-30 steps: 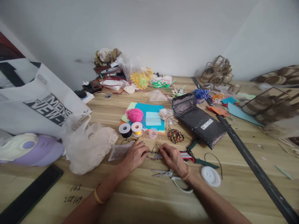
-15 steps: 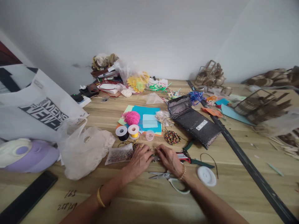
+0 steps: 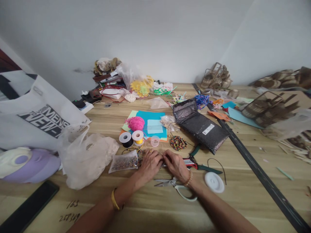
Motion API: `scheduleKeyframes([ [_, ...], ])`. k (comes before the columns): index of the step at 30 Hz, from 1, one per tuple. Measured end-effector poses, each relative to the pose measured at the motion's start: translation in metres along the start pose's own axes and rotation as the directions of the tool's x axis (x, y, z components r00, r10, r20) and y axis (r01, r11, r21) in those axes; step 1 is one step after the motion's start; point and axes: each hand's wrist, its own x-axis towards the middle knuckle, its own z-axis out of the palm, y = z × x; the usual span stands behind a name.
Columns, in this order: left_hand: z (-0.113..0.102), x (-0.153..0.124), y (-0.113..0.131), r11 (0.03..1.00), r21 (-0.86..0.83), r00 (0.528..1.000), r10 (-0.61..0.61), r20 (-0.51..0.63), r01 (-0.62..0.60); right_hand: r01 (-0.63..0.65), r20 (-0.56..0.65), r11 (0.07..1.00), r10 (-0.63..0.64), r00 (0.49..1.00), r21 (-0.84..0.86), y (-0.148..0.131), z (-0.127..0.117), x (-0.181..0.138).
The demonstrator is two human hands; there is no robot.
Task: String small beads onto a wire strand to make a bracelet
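Two hands bend close, left hand (image 3: 151, 161) and right hand (image 3: 176, 163); I can't tell their fingers' grip. Round multicoloured bead coil (image 3: 178, 142): one o'clock, nearer the right.

Scissors (image 3: 172, 183) lie on the bench (image 3: 150, 210) at lower centre, a disc (image 3: 214, 182) to their right. A packet of beads (image 3: 123, 161) lies to their left; behind it stand two spools (image 3: 127, 140), then a yarn ball (image 3: 136, 123) on paper (image 3: 152, 115). Right of the paper lies an envelope (image 3: 205, 126), with baskets (image 3: 216, 78) behind, upper right.
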Motion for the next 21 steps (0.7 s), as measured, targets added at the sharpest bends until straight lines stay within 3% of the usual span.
scheduleKeyframes([
  [16,-0.004,-0.004,-0.007,1.0,-0.014,1.0,-0.018,0.003,0.018,0.125,0.071,0.98,-0.115,0.991,-0.153,-0.004,0.0,0.0],
  [21,-0.008,-0.005,-0.008,0.999,-0.022,1.0,-0.026,0.01,0.026,0.109,0.081,0.971,-0.093,0.992,-0.212,-0.001,0.003,-0.001],
])
